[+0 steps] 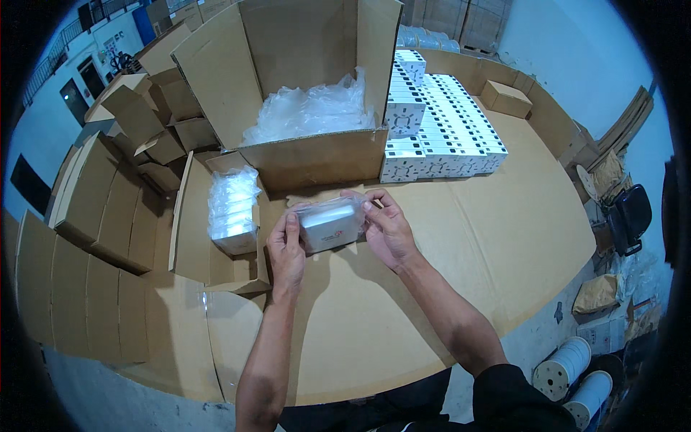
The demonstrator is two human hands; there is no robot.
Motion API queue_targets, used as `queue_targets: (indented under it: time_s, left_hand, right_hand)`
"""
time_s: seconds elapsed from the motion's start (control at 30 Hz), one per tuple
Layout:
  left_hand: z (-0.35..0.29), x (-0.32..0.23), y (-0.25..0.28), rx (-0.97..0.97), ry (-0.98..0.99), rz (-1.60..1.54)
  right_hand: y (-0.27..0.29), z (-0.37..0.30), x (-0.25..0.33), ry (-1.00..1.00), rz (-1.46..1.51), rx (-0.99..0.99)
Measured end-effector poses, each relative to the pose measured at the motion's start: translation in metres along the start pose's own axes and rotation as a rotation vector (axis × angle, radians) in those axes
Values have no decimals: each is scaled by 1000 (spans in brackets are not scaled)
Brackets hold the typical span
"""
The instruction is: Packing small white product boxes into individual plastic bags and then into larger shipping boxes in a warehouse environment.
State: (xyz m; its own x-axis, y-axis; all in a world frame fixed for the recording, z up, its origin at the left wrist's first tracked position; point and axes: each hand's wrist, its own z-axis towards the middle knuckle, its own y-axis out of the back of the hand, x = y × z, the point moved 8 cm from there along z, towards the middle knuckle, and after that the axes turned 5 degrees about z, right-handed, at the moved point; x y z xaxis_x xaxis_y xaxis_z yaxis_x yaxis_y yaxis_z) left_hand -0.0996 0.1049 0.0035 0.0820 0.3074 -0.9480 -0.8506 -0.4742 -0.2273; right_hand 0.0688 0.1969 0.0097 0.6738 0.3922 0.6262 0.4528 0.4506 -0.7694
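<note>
Between my hands, just above the cardboard-covered table, is a white box-shaped item (332,229) in a clear plastic bag. My left hand (287,252) grips its left end, thumb on top. At the other end, the fingers of my right hand (389,229) pinch the loose plastic of the bag. To the left stands an open small carton (193,245) with a row of similar bagged white items (234,209) inside. Behind my hands, a large open carton (317,162) holds a heap of clear plastic bags (309,111).
Stacked white printed boxes (450,122) stand at the back right, near a small closed carton (506,99). Brown cartons (93,209) line the table's left side. Cable spools (565,367) and a black chair (630,219) are off the table at the right.
</note>
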Motion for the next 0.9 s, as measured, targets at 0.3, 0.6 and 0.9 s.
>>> queue_targets:
  time_s: [0.3, 0.6, 0.9]
  left_hand:
    - [-7, -12, -14, 45, 46, -22]
    - [-5, -2, -12, 203, 81, -32]
    - [-7, -3, -3, 48, 33, -1]
  right_hand:
    - [0, -4, 3, -7, -228, -37]
    - [-12, -6, 6, -62, -645, 104]
    - [-16, -4, 14, -46, -584, 148]
